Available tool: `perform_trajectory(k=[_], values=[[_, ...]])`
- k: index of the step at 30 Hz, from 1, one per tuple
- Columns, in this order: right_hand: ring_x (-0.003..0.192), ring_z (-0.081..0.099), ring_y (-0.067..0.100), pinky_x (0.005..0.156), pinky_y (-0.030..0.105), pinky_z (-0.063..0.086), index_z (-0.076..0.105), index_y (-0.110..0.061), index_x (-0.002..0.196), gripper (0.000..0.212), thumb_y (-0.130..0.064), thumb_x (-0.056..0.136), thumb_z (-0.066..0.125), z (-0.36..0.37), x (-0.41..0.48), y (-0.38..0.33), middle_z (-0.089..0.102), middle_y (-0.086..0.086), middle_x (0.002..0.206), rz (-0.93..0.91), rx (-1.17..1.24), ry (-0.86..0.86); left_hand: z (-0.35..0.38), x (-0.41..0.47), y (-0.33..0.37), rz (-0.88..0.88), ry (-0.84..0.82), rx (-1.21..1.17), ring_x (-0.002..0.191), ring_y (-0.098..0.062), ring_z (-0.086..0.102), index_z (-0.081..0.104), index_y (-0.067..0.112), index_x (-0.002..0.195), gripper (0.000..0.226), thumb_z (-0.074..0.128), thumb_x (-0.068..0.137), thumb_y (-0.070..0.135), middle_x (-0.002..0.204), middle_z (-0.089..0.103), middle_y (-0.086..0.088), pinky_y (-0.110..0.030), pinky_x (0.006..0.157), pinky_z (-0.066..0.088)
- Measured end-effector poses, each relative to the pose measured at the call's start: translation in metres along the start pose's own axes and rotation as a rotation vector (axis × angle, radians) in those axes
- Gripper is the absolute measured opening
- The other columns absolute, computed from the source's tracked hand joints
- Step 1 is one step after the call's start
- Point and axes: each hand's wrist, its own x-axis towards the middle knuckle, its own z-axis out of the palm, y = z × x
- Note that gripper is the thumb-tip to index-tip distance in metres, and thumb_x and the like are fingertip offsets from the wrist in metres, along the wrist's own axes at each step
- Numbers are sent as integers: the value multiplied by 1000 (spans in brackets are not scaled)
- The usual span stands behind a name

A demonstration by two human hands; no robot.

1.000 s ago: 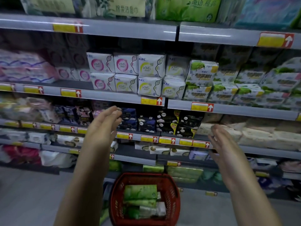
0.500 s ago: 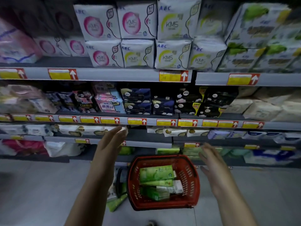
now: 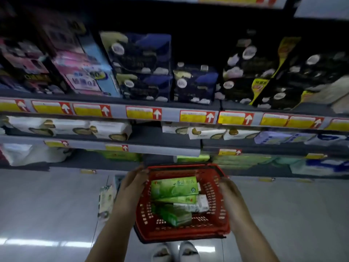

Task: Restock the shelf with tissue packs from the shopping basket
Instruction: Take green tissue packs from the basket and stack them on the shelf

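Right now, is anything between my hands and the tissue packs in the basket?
Nothing visible covers the tissue packs; the basket is open on top. Only its side walls stand between them and the left hand and right hand, both at its rim.

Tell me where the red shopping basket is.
Head view, bottom centre: the red shopping basket is between the left hand and the right hand, below the shelves.

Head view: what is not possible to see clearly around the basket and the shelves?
- Head view: whether the left hand and right hand grip the red basket or only touch it; motion blur smears them.
- Lower tissue packs: covered by the top green pack.
- Price labels: print too blurred to read.
- Top shelf: cut by upper edge.
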Motion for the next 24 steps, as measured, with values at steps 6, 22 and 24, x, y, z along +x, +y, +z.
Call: perform_trajectory(k=[6, 22, 24], values=[[113, 57, 31, 102, 49, 42, 57, -14, 125, 34, -30, 98, 44, 31, 54, 75, 61, 9, 125, 135, 16, 139, 6, 66, -129, -166, 132, -105, 110, -21, 57, 57, 14, 114, 21, 45, 97, 13, 111, 64, -5, -28, 85, 45], [123, 49, 34, 97, 40, 41, 42, -17, 142, 47, -39, 101, 35, 65, 223, 204, 49, 13, 140, 226, -217, 74, -42, 177, -356, -390, 232, 96, 124, -37, 50, 44, 1, 135, 39, 45, 99, 18, 134, 50, -20, -35, 83, 45], [122, 49, 34, 92, 36, 41, 39, -20, 143, 47, -41, 101, 34, 70, 240, 212, 49, 13, 140, 223, -293, 58, -45, 196, -375, -400, 209, 128, 116, -29, 52, 45, 4, 136, 40, 47, 99, 19, 135, 50, -16, -30, 73, 47]])
